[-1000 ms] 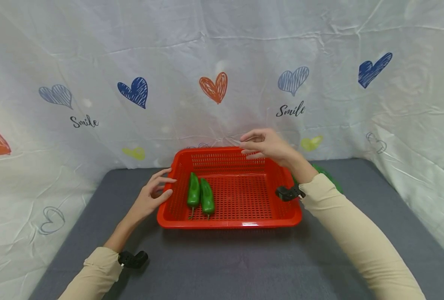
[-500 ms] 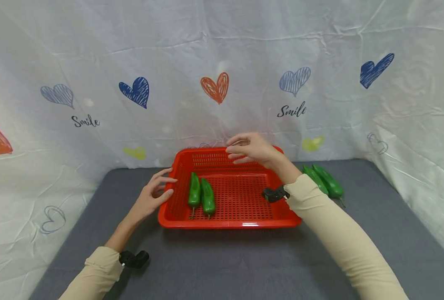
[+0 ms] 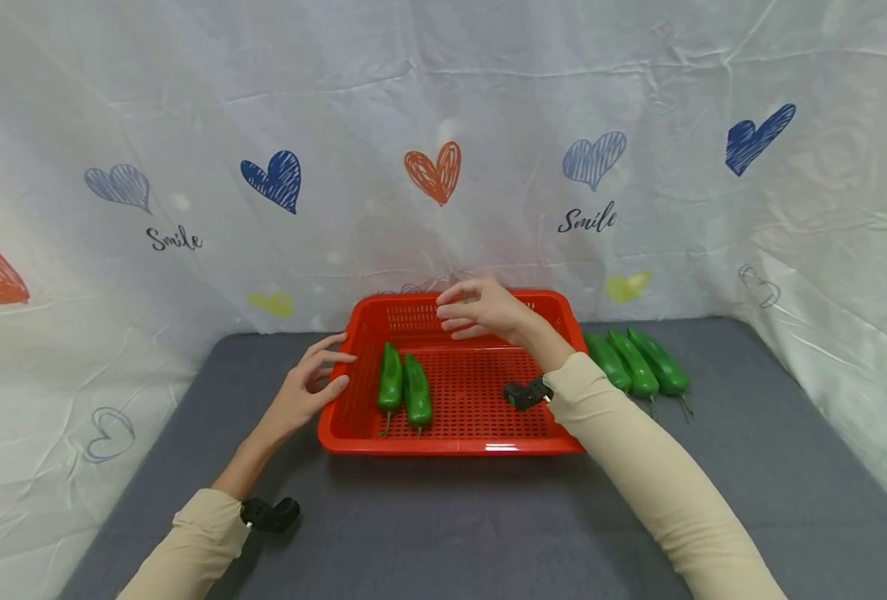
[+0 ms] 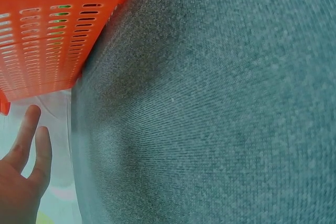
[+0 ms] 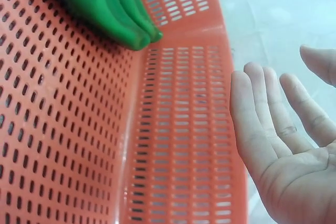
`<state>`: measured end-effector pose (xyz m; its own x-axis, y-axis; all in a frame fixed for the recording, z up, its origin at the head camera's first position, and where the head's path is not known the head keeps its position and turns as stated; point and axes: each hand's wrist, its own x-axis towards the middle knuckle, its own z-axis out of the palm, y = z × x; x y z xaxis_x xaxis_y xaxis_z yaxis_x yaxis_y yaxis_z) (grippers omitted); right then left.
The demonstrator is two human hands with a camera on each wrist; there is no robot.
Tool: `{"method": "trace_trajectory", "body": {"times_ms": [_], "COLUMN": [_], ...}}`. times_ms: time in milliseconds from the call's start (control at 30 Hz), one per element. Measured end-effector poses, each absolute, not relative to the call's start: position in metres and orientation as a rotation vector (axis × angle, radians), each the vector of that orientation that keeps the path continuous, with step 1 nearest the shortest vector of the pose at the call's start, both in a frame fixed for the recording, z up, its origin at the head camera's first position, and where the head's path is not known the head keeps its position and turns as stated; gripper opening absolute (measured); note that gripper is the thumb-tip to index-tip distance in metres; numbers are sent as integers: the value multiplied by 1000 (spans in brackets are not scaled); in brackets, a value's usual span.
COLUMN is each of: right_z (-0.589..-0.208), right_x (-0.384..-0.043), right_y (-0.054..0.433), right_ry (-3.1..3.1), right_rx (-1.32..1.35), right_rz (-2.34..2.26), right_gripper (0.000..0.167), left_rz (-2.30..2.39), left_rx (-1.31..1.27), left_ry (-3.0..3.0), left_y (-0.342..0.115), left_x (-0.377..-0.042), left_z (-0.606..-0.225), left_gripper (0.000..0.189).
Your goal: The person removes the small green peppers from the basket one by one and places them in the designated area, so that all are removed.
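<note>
can see two green peppers point(image 3: 417, 393) lying in the left part of the red basket point(image 3: 443, 447), just beside each other, stems point(image 3: 419, 431) toward the near side; count three more peppers point(image 3: 633, 364) side by side on the grey table point(image 3: 443, 533), just right of the basket. observe the right hand point(image 3: 484, 310) above the basket's far side, released, with fingers loosely spread and nothing in the palm. note the left hand point(image 3: 304, 392) at the basket's left side, also released, with fingers relaxed; cannot tell whether touching the plastic. judge the peppers light and fairly stiff, probably hollow, so liable to dent or crack under a hard squeeze. expect some slipperiness from such glossy skin. best take hold across the thick middle, thumb on one flank, fingers on the other, pressing gently. avoid pulling by the thin stems, likely to snap. for the basket pair, favour the outer flanks, given little or no gap between.
</note>
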<state>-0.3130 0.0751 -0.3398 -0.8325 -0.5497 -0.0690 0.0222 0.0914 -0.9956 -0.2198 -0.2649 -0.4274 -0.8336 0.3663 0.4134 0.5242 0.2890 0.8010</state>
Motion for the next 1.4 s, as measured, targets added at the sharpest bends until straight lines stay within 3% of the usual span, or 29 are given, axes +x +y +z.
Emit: {"method": "trace_trajectory", "body": {"times_ms": [900,1400], "right_z": [-374,-398], "right_x": [-331,-334], "right_y": [61,51], "right_ry": [1891,1876], "right_rx": [-412,-507], "right_rz": [-1668,-1515], "right_gripper": [50,56], "left_rz": [-1599,-1595], "left_rx": [-846,-840], "left_ry": [-2381,-2382], "left_y": [-264,-263], "left_x": [-219,-219], "left_z": [-428,-427], "left_gripper": [32,32]}}
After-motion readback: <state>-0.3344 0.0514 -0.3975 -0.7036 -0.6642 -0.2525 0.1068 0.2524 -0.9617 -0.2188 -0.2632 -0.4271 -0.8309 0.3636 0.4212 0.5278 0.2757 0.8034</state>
